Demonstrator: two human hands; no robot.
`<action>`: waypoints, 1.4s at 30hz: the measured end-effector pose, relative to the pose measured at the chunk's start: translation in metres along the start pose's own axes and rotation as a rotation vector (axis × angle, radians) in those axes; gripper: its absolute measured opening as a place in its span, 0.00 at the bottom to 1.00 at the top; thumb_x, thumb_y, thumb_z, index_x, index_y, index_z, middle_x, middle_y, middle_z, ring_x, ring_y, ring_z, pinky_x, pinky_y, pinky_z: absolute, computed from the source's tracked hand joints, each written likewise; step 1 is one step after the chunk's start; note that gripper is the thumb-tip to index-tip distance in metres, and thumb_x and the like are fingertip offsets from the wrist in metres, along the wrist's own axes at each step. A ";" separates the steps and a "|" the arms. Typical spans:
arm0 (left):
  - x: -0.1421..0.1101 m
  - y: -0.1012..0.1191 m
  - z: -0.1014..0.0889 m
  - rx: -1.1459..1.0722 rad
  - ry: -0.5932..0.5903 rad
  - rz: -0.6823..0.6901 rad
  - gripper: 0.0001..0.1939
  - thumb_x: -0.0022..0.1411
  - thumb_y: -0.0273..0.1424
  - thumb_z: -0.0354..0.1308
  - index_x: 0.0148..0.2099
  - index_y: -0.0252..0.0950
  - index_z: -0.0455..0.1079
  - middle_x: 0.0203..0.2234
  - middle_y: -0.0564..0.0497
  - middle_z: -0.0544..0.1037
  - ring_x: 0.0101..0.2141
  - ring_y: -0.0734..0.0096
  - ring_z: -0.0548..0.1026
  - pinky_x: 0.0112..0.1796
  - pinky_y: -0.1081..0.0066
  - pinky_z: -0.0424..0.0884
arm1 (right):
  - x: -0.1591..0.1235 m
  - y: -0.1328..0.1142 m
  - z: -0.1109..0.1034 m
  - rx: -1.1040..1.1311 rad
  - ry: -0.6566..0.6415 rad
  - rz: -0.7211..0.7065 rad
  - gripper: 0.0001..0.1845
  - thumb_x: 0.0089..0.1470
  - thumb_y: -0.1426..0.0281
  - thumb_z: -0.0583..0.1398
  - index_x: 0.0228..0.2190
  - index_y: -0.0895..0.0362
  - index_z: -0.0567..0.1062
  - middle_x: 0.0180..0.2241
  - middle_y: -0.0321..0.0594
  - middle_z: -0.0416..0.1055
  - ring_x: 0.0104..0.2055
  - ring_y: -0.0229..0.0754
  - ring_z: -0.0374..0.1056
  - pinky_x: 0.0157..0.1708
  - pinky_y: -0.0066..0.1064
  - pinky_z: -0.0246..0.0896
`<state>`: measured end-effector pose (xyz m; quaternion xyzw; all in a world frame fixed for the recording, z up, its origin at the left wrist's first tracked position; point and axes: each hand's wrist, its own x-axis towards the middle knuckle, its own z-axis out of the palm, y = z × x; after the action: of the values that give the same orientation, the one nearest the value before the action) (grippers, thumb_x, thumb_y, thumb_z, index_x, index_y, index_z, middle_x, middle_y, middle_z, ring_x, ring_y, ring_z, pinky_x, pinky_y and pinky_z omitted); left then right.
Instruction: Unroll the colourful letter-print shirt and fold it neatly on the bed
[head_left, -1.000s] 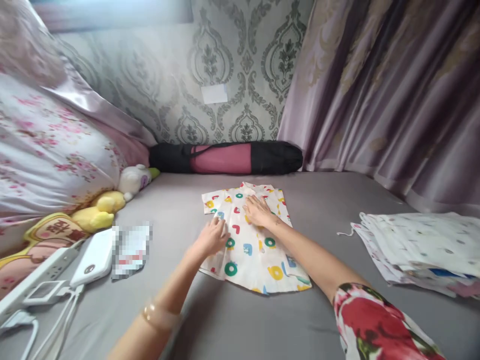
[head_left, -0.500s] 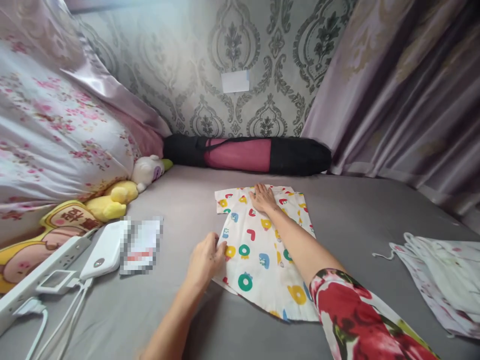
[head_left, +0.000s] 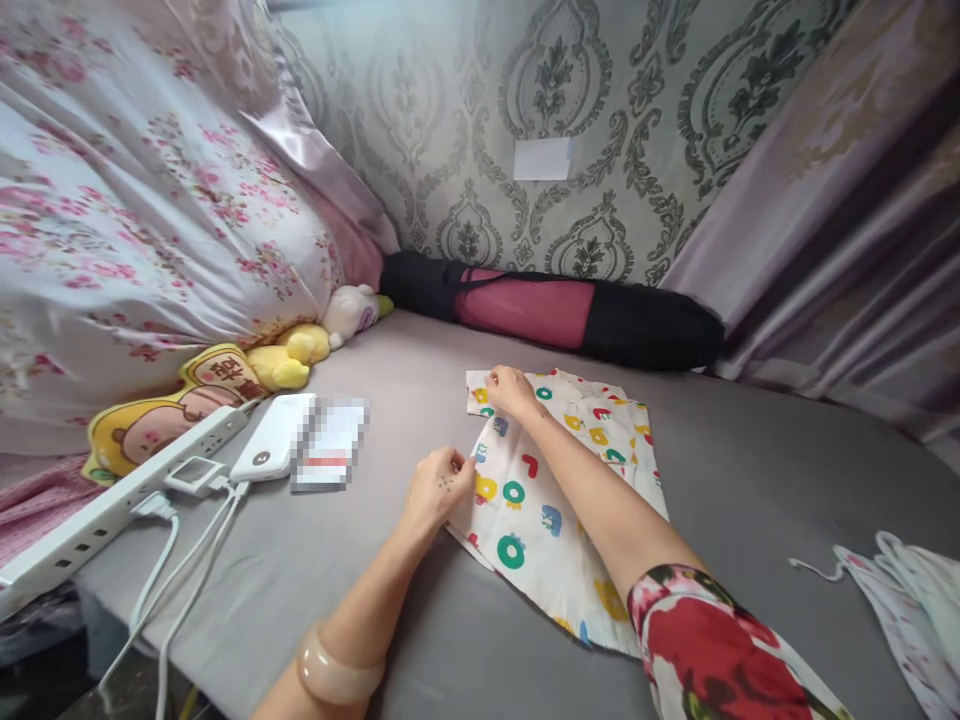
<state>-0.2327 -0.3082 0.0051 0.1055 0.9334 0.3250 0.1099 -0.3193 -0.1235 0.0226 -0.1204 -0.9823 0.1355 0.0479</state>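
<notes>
A small white short-sleeved shirt (head_left: 551, 480) with coloured letter prints lies flat on the grey sheet. My left hand (head_left: 441, 488) pinches its left side edge, fingertips closed on the cloth; a pale bangle (head_left: 339, 668) circles that wrist. Near the left sleeve, my right hand (head_left: 513, 390) has its fingers closed on the fabric by the shoulder. The right forearm, in a red floral sleeve (head_left: 712, 640), crosses over the shirt and hides part of its middle and lower right.
Left stand a power strip (head_left: 172, 500), a white power bank (head_left: 276, 438) with cables, a blurred packet (head_left: 330, 445) and plush toys (head_left: 289, 358). A long black and pink bag (head_left: 525, 310) lies along the wall. Folded clothes (head_left: 911, 600) lie at the right.
My right hand has gone from lying flat on the shirt's upper middle to gripping near its left sleeve. My left hand stays at the side edge. The view has turned left.
</notes>
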 end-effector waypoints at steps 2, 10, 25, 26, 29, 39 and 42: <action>0.000 -0.001 0.000 -0.002 -0.013 0.002 0.13 0.61 0.40 0.52 0.30 0.39 0.70 0.29 0.50 0.78 0.33 0.65 0.74 0.30 0.72 0.62 | -0.001 -0.023 0.004 0.025 -0.071 0.031 0.19 0.64 0.63 0.51 0.48 0.59 0.75 0.49 0.53 0.72 0.52 0.52 0.68 0.49 0.35 0.62; 0.000 0.000 -0.003 0.000 -0.078 0.024 0.13 0.60 0.40 0.51 0.32 0.37 0.71 0.29 0.49 0.78 0.34 0.63 0.73 0.31 0.71 0.61 | 0.001 -0.050 0.030 0.279 -0.010 0.240 0.20 0.52 0.77 0.61 0.49 0.63 0.74 0.52 0.59 0.68 0.54 0.54 0.67 0.51 0.37 0.62; -0.012 0.010 0.004 -0.249 -0.136 0.174 0.09 0.53 0.37 0.52 0.26 0.36 0.64 0.20 0.56 0.67 0.25 0.73 0.65 0.24 0.75 0.57 | -0.028 0.040 -0.029 1.028 0.171 0.404 0.12 0.54 0.79 0.54 0.37 0.59 0.74 0.26 0.35 0.74 0.23 0.35 0.70 0.21 0.21 0.65; -0.014 0.011 0.005 -0.269 -0.139 0.192 0.09 0.52 0.36 0.52 0.26 0.36 0.64 0.20 0.56 0.68 0.25 0.73 0.66 0.24 0.75 0.57 | -0.033 0.046 -0.032 1.055 0.172 0.406 0.13 0.53 0.80 0.54 0.38 0.59 0.74 0.26 0.35 0.73 0.23 0.35 0.70 0.21 0.21 0.65; -0.020 0.014 0.008 -0.320 -0.163 0.231 0.09 0.53 0.36 0.53 0.28 0.35 0.67 0.22 0.55 0.70 0.26 0.72 0.68 0.25 0.75 0.59 | -0.047 0.062 -0.039 1.109 0.184 0.414 0.16 0.51 0.81 0.56 0.41 0.59 0.74 0.25 0.34 0.73 0.22 0.36 0.69 0.20 0.22 0.66; -0.036 0.023 0.013 -0.418 -0.293 0.345 0.21 0.59 0.49 0.54 0.36 0.34 0.73 0.25 0.51 0.76 0.26 0.69 0.72 0.25 0.74 0.65 | -0.074 0.101 -0.040 1.045 0.225 0.394 0.21 0.50 0.80 0.58 0.46 0.56 0.73 0.27 0.33 0.73 0.23 0.36 0.69 0.23 0.23 0.66; -0.038 0.025 0.011 -0.364 -0.271 0.391 0.25 0.63 0.51 0.48 0.35 0.35 0.74 0.26 0.51 0.76 0.28 0.68 0.72 0.28 0.72 0.67 | -0.081 0.115 -0.034 0.931 0.218 0.424 0.24 0.51 0.78 0.58 0.50 0.54 0.72 0.29 0.34 0.74 0.26 0.37 0.71 0.24 0.23 0.67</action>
<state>-0.1904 -0.2926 0.0172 0.3043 0.7985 0.4851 0.1858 -0.2109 -0.0280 0.0185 -0.2959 -0.7614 0.5512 0.1697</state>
